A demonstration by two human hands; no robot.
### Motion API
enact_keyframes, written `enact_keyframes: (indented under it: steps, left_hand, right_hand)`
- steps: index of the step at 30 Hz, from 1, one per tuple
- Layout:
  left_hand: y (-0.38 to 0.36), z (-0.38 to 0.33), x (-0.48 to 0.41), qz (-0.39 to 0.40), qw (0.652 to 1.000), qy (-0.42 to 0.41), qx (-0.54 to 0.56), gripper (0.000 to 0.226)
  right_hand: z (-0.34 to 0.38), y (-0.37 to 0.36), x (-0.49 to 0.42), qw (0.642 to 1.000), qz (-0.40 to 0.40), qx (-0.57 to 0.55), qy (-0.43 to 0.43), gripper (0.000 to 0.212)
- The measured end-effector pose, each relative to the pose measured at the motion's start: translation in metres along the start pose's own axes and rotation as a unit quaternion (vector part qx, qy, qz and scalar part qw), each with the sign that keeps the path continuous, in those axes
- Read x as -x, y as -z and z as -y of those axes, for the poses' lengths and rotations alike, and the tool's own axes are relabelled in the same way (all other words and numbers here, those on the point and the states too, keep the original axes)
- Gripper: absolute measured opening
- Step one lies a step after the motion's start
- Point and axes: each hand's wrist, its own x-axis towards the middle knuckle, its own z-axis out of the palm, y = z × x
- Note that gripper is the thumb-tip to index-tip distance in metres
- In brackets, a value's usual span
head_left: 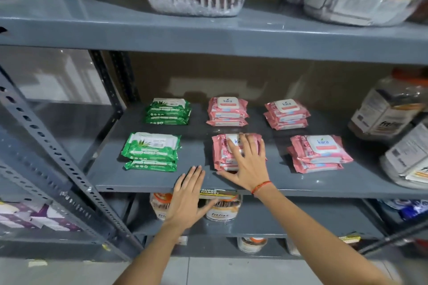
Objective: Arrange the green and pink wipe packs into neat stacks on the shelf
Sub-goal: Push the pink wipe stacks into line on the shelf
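Pink stacks (pixel 320 152) and green stacks (pixel 151 151) look tidy; right hand (pixel 246 164) flat, ungripping, on front-edge middle pink stack (pixel 222 152); left hand (pixel 188 196) open, empty.

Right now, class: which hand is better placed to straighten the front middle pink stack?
Probably the right hand: it lies flat on the front middle pink stack. The left hand is at the shelf edge, touching no pack.

Grey painted metal shelf (pixel 231 183), smooth with a dull sheen; green wipe packs (pixel 151 151) and pink wipe packs (pixel 320 154) in glossy, crinkled plastic film.
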Motion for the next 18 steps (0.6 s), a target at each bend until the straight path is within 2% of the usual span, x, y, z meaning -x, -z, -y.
enact_keyframes:
  steps: [11, 18]
  left_hand:
    - [-0.004, -0.001, -0.001, -0.007, 1.0, 0.008, -0.016, 0.087]
    - [-0.01, -0.017, 0.0, -0.031, 0.999, 0.033, 0.021, 0.089]
  right_hand:
    - [0.001, -0.003, -0.002, 1.0, -0.008, -0.006, 0.007, 0.079]
    - [0.001, 0.002, -0.007, 0.999, 0.054, 0.008, 0.005, 0.082]
